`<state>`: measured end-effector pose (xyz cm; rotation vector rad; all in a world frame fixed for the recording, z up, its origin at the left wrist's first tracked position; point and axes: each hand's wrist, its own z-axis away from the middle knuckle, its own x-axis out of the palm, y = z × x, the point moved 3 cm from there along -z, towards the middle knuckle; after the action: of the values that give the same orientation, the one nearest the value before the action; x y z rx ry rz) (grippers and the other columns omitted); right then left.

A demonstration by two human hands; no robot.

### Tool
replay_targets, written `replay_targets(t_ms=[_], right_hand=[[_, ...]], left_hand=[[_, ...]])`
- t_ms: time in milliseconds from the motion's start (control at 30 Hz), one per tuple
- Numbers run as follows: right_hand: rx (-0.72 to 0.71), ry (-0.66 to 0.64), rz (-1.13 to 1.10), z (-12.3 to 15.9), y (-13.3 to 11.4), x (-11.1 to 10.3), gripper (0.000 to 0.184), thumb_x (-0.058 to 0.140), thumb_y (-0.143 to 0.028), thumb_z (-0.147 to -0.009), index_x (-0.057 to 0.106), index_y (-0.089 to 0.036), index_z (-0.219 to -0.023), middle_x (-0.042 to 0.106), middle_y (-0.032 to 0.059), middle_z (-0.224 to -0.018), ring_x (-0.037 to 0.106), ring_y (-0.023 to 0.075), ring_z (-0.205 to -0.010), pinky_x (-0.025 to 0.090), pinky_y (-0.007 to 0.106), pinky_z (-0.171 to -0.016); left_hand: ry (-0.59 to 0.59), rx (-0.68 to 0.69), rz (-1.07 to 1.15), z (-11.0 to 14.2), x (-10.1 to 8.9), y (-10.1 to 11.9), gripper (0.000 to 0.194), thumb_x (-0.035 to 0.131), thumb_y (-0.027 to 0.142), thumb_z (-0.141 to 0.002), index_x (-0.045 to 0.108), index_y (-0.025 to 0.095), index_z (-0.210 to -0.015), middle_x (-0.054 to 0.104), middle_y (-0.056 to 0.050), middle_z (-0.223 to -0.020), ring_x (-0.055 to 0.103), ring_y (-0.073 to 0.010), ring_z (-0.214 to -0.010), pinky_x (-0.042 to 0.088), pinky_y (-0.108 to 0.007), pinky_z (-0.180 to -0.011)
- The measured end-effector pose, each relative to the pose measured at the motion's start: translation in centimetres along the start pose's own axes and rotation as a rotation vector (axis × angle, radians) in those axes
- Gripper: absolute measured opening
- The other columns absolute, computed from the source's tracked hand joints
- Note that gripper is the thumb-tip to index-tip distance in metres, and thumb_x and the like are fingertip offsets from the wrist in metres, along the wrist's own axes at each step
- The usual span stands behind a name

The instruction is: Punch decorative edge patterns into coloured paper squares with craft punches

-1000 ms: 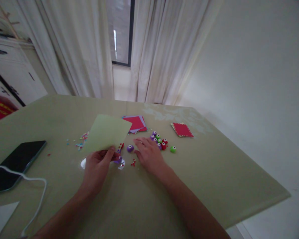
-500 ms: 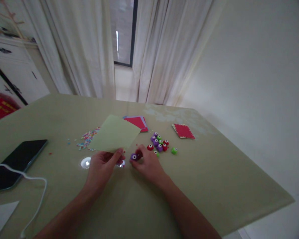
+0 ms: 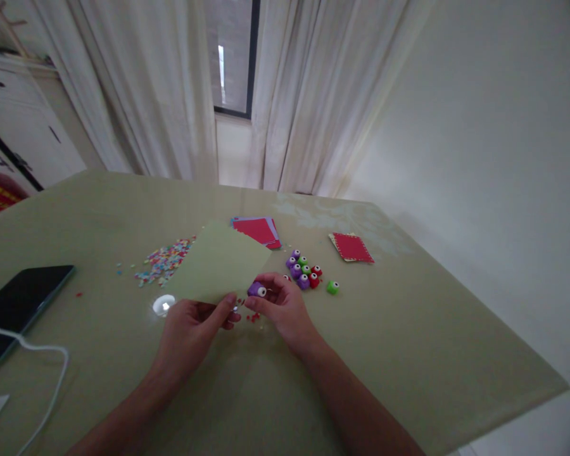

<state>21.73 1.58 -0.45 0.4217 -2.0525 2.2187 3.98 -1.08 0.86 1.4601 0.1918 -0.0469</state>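
Observation:
My left hand (image 3: 202, 323) is closed on the near edge of a pale green sheet of paper (image 3: 213, 259), fingers and thumb pinching it. The sheet is tilted up off the table. Between thumb and fingers of my right hand (image 3: 280, 307) is a small purple paper punch (image 3: 255, 289) with an eye on it. It is close to the sheet's near right edge; whether paper is inside it I cannot tell. A few red paper bits (image 3: 253, 316) lie below, between my hands. Right of my right hand sits a cluster of similar punches (image 3: 304, 280) in purple, green and red.
Colourful confetti (image 3: 166, 261) is heaped left of the sheet. Red and lilac papers (image 3: 261, 232) lie behind it. At the right are a stack of red squares (image 3: 353, 247) and a lone green punch (image 3: 332, 287). A phone (image 3: 26, 304) and white cable (image 3: 57, 348) lie at the left.
My right hand has lifted the purple punch and turned it, bringing it nearer to the sheet and my left hand. More red bits show on the table beneath. The view has shifted slightly.

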Motion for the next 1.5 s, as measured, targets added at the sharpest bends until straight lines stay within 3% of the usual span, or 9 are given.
replay_targets(t_ms=[333, 467, 600, 700, 967, 1267, 1500], right_hand=[[-0.027, -0.028, 0.023, 0.3, -0.2, 0.1, 0.05, 0.1, -0.032, -0.059, 0.065, -0.024, -0.094, 0.067, -0.0049, -0.077, 0.059, 0.0143, -0.062, 0.052, 0.028, -0.058], [-0.01, -0.016, 0.039, 0.3, -0.2, 0.1, 0.05, 0.1, -0.037, -0.058, 0.067, -0.024, -0.093, 0.069, -0.0029, -0.08, 0.061, 0.0167, -0.069, 0.052, 0.029, -0.062], [-0.012, -0.048, 0.093, 0.3, -0.8, 0.0, 0.037, 0.089, -0.054, -0.074, 0.072, -0.022, -0.083, 0.066, -0.0013, -0.076, 0.058, 0.0157, -0.069, 0.047, 0.028, -0.064], [-0.015, -0.073, 0.118, 0.4, -1.2, -0.2, 0.036, 0.084, -0.056, -0.081, 0.075, -0.021, -0.08, 0.063, -0.0024, -0.071, 0.054, 0.0143, -0.067, 0.044, 0.028, -0.066], [0.043, -0.113, 0.11, 0.6, -0.7, -0.2, 0.04, 0.088, -0.058, -0.076, 0.076, -0.02, -0.083, 0.067, -0.0016, -0.075, 0.055, 0.0152, -0.069, 0.044, 0.029, -0.068], [0.024, -0.138, 0.167, 0.4, -0.7, -0.4, 0.044, 0.084, -0.061, -0.08, 0.07, -0.019, -0.075, 0.056, -0.0047, -0.066, 0.045, 0.0126, -0.064, 0.033, 0.027, -0.061], [0.016, -0.145, 0.165, 0.3, -0.9, -0.2, 0.052, 0.083, -0.066, -0.079, 0.062, -0.02, -0.071, 0.052, -0.0048, -0.065, 0.041, 0.0123, -0.063, 0.033, 0.027, -0.061]], left_hand=[[-0.022, 0.015, -0.079, 0.2, -0.1, -0.4, 0.036, 0.077, 0.056, -0.08, 0.083, 0.022, -0.067, 0.083, -0.008, -0.067, 0.079, -0.0269, -0.06, 0.061, -0.032, -0.058], [-0.05, 0.017, -0.1, 0.0, 0.1, -0.6, 0.04, 0.076, 0.058, -0.079, 0.082, 0.022, -0.063, 0.082, -0.009, -0.065, 0.079, -0.0276, -0.059, 0.06, -0.032, -0.057], [-0.053, 0.037, -0.123, -0.2, 0.1, -1.3, 0.045, 0.075, 0.062, -0.081, 0.082, 0.021, -0.063, 0.083, -0.011, -0.068, 0.078, -0.0274, -0.059, 0.058, -0.032, -0.056], [-0.055, 0.043, -0.137, -0.2, 0.1, -1.8, 0.046, 0.075, 0.063, -0.083, 0.083, 0.02, -0.066, 0.083, -0.012, -0.071, 0.078, -0.0276, -0.061, 0.058, -0.032, -0.058], [-0.092, 0.039, -0.07, -0.2, 0.4, -1.0, 0.039, 0.076, 0.056, -0.081, 0.083, 0.021, -0.067, 0.082, -0.009, -0.066, 0.079, -0.0271, -0.06, 0.059, -0.03, -0.056], [-0.103, 0.06, -0.078, -0.3, 0.4, -1.3, 0.04, 0.076, 0.056, -0.082, 0.082, 0.02, -0.067, 0.082, -0.009, -0.066, 0.079, -0.0273, -0.06, 0.058, -0.03, -0.056], [-0.114, 0.059, -0.044, -0.2, 0.5, -0.7, 0.037, 0.076, 0.053, -0.08, 0.079, 0.019, -0.065, 0.081, -0.008, -0.063, 0.078, -0.0254, -0.058, 0.06, -0.029, -0.055]])
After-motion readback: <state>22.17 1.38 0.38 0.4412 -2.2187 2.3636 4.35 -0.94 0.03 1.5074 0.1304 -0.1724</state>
